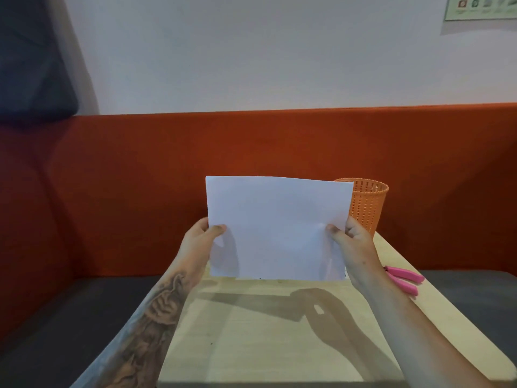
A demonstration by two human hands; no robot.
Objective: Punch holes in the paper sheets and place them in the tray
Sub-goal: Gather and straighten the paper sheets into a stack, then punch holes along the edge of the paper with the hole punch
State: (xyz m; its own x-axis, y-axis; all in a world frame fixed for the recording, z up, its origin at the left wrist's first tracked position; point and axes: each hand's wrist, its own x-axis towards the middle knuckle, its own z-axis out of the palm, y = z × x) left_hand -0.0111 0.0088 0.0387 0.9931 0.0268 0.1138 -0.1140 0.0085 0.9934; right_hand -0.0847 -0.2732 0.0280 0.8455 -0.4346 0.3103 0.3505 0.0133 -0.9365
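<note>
Above the wooden table (251, 345), left hand (200, 242) and right hand (354, 245) pinch seemingly one paper sheet (277, 228) upright.

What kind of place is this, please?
Probably a cafe or canteen booth: an orange padded bench runs behind a small wooden table, beneath a plain wall with a poster.

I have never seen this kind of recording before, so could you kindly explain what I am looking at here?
There is no machine: a person wears a camera on the head, looking forward and down. The left hand and right hand hold a white paper sheet upright by its side edges, above a pale wooden table. On the table's far right stands an orange perforated basket; nearer lies a pink-handled tool, probably the hole punch. An orange sofa back is behind.
</note>
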